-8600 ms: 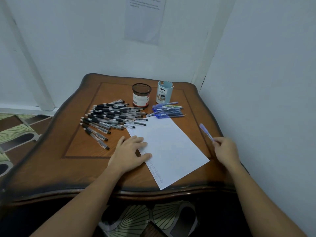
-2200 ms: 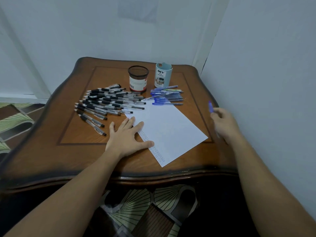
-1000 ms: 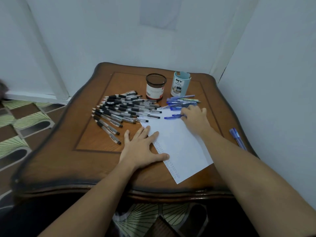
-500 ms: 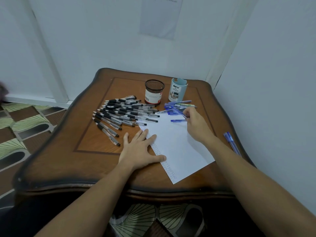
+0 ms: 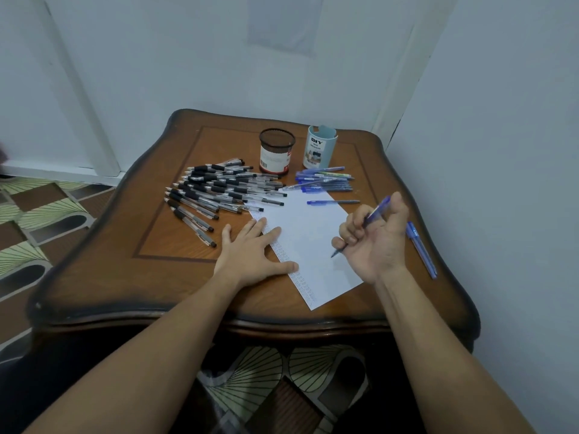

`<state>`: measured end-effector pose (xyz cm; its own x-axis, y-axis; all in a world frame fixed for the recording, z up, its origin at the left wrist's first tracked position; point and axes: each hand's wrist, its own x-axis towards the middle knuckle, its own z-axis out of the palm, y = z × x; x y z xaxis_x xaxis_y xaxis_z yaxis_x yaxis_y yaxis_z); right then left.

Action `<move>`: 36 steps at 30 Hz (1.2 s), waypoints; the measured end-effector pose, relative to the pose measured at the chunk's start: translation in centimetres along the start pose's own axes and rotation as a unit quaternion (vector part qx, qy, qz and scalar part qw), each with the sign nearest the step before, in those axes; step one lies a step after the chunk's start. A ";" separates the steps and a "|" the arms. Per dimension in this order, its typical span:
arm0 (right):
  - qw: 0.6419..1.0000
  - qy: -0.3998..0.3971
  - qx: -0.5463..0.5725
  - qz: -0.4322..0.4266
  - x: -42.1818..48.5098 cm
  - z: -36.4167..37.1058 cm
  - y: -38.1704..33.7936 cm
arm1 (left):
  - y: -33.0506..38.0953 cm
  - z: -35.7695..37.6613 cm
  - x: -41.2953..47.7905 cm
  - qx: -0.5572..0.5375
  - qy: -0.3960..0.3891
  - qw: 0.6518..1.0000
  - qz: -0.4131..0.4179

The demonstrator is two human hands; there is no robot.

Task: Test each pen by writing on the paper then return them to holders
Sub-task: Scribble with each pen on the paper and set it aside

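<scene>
My right hand (image 5: pixel 374 242) pinches blue pen (image 5: pixel 372 216); left hand (image 5: pixel 250 252) flat, pinning paper (image 5: pixel 313 233) near table's front edge. Lower tip gently, short stroke.

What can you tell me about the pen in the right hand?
The pen is slim, with a blue barrel that looks like plastic and a dark tip. The right hand grips it with fingers curled round its middle, so only the two ends show. It is tilted: the blue back end points up and away beside the thumb, and the tip points down toward the paper. Whether the tip touches the sheet cannot be told.
</scene>
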<state>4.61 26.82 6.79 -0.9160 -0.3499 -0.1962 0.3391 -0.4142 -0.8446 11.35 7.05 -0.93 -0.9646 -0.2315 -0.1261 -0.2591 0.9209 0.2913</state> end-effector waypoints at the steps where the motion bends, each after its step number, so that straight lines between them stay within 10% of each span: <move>1: 1.000 -0.007 0.003 -0.004 -0.2 -0.3 0.3 | 0.0 0.0 0.0 0.000 0.000 1.000 0.000; 36: 0.885 -0.068 -0.450 -0.101 -2.1 -5.4 6.9 | 0.1 0.5 0.3 0.011 0.011 1.000 -0.006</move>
<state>7.68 29.22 -1.33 -0.8839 -0.4675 0.0130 -0.1912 0.3357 -0.9223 11.05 7.24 -1.39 -0.9625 -0.2485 -0.1088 -0.2691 0.9248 0.2688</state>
